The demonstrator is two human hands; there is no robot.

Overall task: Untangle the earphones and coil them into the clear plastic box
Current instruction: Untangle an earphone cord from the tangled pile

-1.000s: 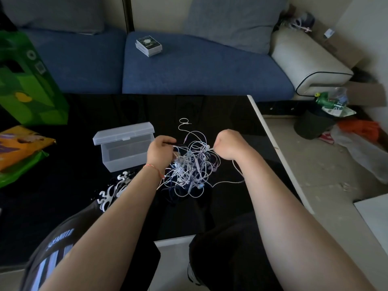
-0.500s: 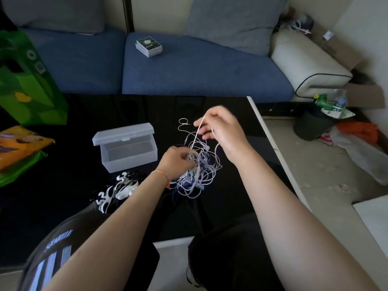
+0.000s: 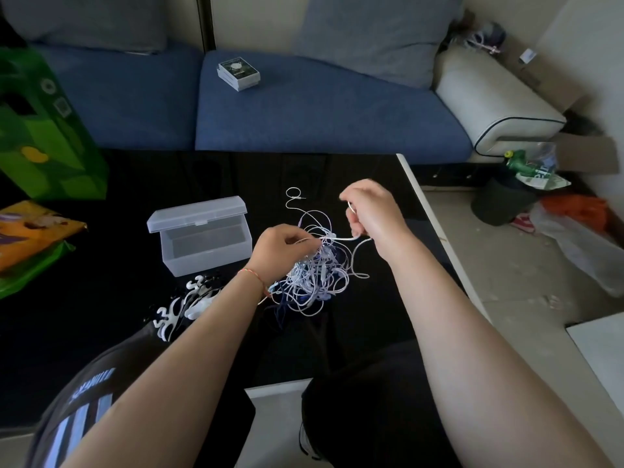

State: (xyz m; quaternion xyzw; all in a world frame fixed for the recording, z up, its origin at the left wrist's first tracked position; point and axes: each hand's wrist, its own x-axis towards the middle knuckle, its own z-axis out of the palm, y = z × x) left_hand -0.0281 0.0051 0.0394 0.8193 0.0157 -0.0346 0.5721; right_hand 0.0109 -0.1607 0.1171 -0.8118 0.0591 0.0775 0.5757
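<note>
Black table [image 3: 202, 332], knotted white and purple earphones [image 3: 314, 275], open clear box [image 3: 206, 238]

Earphones [image 3: 312, 271] lie on table [image 3: 135, 332], right of box [image 3: 206, 244].

A home living room was shown. A blue sofa [image 3: 304, 109] with grey cushions [image 3: 378, 32] was set along the far edge of a black table [image 3: 101, 265]. A bin [image 3: 499, 204] was seen on the floor.

Both bare forearms reaching forward, left hand [image 3: 282, 246] with curled fingers pinching into the earphone tangle [image 3: 314, 275], right hand [image 3: 374, 214] raised, fingers curled around a white cable, red string bracelet [image 3: 253, 278] on left wrist
</note>
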